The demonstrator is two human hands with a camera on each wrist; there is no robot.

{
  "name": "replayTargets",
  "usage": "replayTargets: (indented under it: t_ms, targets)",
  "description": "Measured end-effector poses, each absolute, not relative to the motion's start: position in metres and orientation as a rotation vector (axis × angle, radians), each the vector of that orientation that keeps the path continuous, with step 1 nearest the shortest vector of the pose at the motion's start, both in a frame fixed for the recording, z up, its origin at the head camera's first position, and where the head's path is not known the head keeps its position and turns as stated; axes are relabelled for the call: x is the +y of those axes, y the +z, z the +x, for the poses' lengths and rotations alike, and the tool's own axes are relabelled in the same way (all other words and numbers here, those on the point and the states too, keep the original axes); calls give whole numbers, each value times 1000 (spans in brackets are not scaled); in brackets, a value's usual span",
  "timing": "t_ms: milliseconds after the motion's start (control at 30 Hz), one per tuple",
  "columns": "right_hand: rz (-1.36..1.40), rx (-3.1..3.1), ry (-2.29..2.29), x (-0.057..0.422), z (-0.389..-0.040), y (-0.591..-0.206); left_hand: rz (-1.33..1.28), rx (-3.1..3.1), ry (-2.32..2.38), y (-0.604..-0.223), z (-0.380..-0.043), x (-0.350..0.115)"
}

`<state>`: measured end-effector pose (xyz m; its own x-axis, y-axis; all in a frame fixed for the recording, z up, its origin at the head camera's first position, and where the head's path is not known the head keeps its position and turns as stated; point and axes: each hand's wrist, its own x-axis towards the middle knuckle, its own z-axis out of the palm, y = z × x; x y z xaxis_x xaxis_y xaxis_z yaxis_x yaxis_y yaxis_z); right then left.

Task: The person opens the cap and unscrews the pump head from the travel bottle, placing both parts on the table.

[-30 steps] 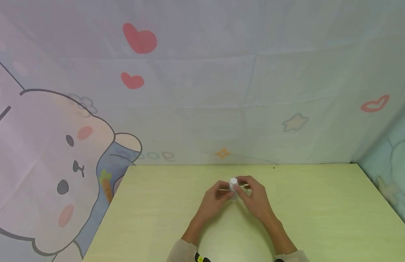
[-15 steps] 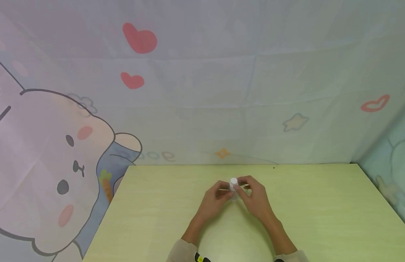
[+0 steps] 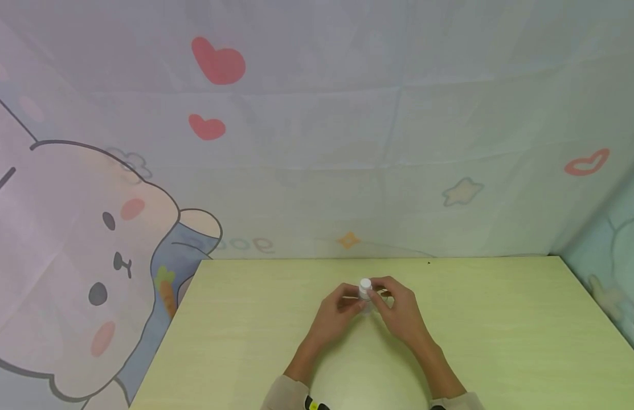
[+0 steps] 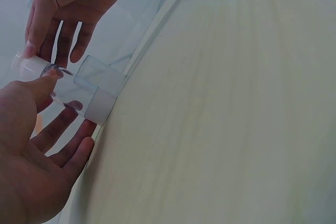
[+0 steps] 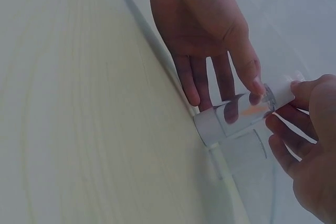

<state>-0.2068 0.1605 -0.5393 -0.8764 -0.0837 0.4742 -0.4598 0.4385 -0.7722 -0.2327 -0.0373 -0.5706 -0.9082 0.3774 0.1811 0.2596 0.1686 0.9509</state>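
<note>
A slim clear bottle (image 4: 73,90) with a whitish lower end stands upright on the table. On its top is a white cap (image 3: 365,283). My left hand (image 3: 333,316) holds the bottle's body, its thumb near the neck and its fingertips against the far side. With thumb and fingers my right hand (image 3: 401,313) pinches the white cap, while its other fingers stay loosely bent. Just right of the bottle is a short clear cylinder (image 5: 244,153), mostly hidden behind the right hand in the head view.
The pale wooden table (image 3: 245,330) reaches back to a hanging cloth (image 3: 317,142) printed with hearts and a rabbit. A tiny dark speck (image 3: 428,262) lies near the table's back edge. Another stretch of cloth (image 3: 619,250) hangs along the right side.
Both hands keep their places on the bottle and its cap, with only a very slight shift of the right fingers. The bottle stays where it was.
</note>
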Motion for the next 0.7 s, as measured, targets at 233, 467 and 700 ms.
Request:
replayTargets:
  t_ms: [233, 467, 700]
  targets:
    - [489, -2319, 1411, 161, -207, -539, 627, 2329, 1855, -570, -232, -37]
    - [489, -2315, 1421, 161, -207, -539, 610, 2334, 1838, -572, -234, -37]
    - [471, -2302, 1458, 161, -207, -540, 601, 2324, 1838, -572, -233, -37]
